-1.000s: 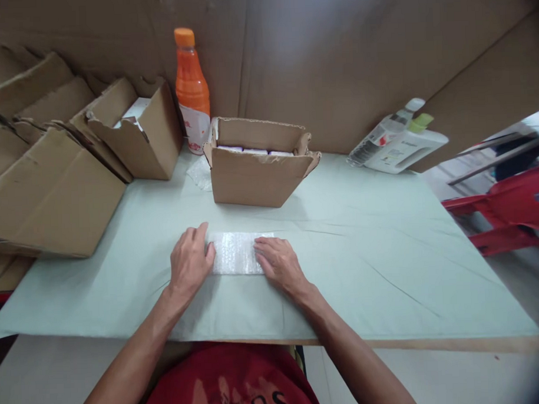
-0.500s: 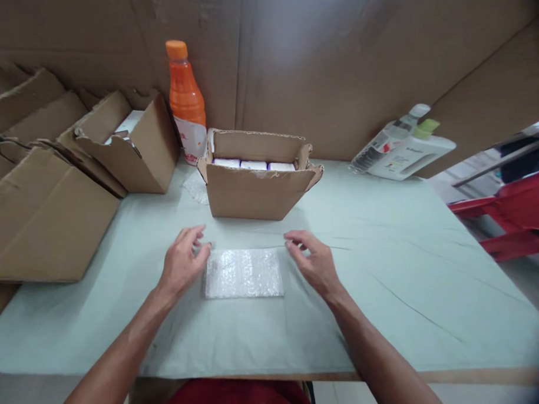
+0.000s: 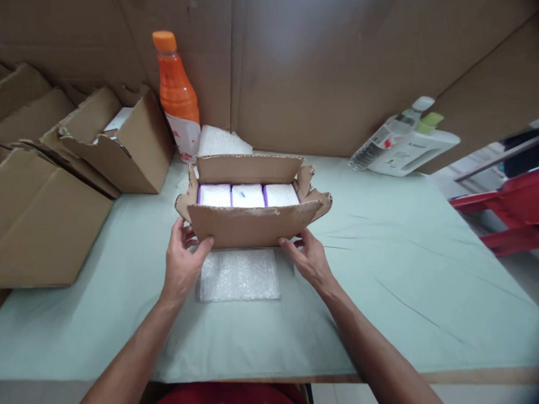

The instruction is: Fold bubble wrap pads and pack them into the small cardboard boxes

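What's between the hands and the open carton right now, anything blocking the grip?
Nothing visible. The left hand and right hand are already on the near lower corners of the open carton, which holds three white packs. The bubble-wrap piece lies flat on the table between the hands, just in front of the carton.

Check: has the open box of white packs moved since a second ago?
Yes. The open box came toward the person, away from the orange bottle, now overlapping the bubble-wrap sheet.

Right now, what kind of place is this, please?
Probably a small packing station: both hands grip an open brown cardboard box of white packets, beside a clear bubble-wrap pouch and more brown cartons.
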`<state>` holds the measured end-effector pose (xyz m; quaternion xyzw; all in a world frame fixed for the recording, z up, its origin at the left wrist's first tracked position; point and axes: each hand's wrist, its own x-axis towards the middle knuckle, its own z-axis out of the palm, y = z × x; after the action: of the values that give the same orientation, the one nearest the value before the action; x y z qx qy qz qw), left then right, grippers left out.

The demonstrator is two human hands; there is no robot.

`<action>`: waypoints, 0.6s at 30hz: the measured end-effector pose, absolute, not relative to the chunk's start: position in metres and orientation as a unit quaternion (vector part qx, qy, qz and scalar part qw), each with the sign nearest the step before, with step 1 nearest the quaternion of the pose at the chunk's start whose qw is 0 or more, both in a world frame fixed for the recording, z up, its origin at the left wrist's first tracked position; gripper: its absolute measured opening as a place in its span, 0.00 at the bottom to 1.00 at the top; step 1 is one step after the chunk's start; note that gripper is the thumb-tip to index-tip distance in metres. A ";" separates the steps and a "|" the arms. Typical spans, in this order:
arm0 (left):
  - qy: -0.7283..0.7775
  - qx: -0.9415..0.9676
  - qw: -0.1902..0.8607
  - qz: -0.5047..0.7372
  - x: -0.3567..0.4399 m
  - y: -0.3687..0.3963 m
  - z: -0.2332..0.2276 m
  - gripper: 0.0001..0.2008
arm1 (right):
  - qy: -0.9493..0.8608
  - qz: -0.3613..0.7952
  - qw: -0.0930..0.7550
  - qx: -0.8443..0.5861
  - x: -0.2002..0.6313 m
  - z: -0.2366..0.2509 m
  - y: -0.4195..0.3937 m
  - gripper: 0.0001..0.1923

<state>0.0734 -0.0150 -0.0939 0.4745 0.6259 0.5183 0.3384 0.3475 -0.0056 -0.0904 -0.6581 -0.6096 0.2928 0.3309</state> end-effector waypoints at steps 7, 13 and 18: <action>0.687 0.512 0.301 0.419 0.044 -0.061 -0.101 0.31 | -0.638 0.261 0.309 -0.655 0.360 -0.094 -0.054 0.20; 0.715 0.642 0.141 0.239 0.049 -0.082 -0.109 0.11 | -0.727 0.154 0.151 -0.652 0.331 -0.099 -0.075 0.16; 0.686 0.650 0.146 0.293 0.069 -0.092 -0.113 0.04 | -0.718 0.163 0.189 -0.649 0.311 -0.105 -0.088 0.08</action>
<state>0.0687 -0.0919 -0.1127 0.6497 0.6862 0.2928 0.1459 0.3109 -0.0876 -0.1050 -0.6492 -0.7184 0.1632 0.1891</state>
